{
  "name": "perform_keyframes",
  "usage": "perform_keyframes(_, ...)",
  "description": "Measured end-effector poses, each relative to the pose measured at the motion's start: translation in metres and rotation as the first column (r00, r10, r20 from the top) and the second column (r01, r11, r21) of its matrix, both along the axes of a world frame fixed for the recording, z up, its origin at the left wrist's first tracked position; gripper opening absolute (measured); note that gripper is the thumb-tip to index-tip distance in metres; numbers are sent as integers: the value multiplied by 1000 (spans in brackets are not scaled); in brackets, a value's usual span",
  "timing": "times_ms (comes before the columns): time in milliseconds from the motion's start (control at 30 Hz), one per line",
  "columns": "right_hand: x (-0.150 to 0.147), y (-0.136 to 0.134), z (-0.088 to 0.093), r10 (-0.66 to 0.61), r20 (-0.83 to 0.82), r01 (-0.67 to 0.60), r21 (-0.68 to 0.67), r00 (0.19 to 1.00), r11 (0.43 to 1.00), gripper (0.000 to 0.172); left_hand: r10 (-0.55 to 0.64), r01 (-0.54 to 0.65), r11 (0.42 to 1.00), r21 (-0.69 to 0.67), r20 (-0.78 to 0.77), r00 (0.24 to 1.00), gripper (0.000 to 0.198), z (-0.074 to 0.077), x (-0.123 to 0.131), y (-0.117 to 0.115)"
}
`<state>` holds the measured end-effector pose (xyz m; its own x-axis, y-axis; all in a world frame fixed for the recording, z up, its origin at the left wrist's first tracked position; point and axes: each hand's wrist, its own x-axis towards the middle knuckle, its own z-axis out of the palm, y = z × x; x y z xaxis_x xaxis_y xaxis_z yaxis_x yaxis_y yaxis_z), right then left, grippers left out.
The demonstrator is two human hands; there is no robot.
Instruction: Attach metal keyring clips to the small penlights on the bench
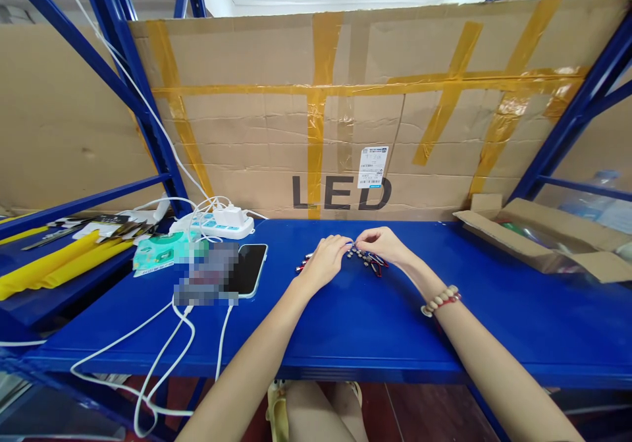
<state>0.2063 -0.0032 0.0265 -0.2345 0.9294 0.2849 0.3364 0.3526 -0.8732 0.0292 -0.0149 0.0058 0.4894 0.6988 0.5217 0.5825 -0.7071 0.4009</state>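
Both my hands meet over the middle of a blue shelf (375,323). My left hand (326,257) has its fingers curled in a pinch on a small part with thin wires; several like parts (368,259) with red and dark wires lie in a little heap under and between the hands. My right hand (381,243) is closed in a pinch over the same heap. What exactly each finger holds is too small to make out. A bead bracelet (439,300) is on my right wrist.
A phone (247,269) on a white cable lies left of my hands, beside a blurred patch. Behind it are a white power strip (220,223) and a green pack (158,251). An open cardboard box (538,234) stands at right. A taped cardboard sheet (345,119) walls the back.
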Motion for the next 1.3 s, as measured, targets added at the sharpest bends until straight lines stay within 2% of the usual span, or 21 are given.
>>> perform_keyframes(200, -5, -5, 0, -31, 1, 31, -4, 1000, 1000, 31, 28, -29, 998, 47, 18, 999, 27, 1, -2, -1)
perform_keyframes(300, -7, -6, -1, -57, 1, 57, -80, 998, 995, 37, 27, -33, 997, 70, 74, 997, 27, 0, -3, 0)
perform_keyframes(400, -7, -7, -2, -27, 0, 27, -195, 1000, 980, 41, 25, -32, 997, 73, 97, 995, 26, -1, -3, 2)
perform_keyframes(500, -5, -5, -4, -14, -8, 12, -227, 1000, 974, 43, 44, -47, 998, 32, 108, 993, 24, -4, -1, 4)
perform_keyframes(733, -2, 3, -5, -63, 16, 62, 21, 998, 998, 41, 75, -63, 995, -72, 172, 982, 26, -10, 8, 9)
perform_keyframes(933, 1, 3, -3, 2, 51, -3, 22, 999, 1000, 39, 96, -80, 991, -105, 150, 984, 26, -9, 8, 8)
perform_keyframes(1033, 4, 4, -1, 20, 44, -23, 73, 999, 997, 39, 81, -61, 992, -111, 186, 979, 25, -6, 9, 7)
perform_keyframes(1133, 6, 4, 1, 44, 70, -58, 211, 997, 976, 33, 65, -33, 989, -142, 225, 972, 24, -3, 9, 5)
perform_keyframes(1233, 6, 2, 3, 51, 104, -85, 360, 993, 929, 25, 54, -11, 983, -181, 234, 971, 22, -2, 9, 4)
perform_keyframes(1300, 6, 2, 3, 41, 124, -89, 405, 991, 910, 24, 29, 18, 979, -202, 230, 973, 23, -2, 9, 4)
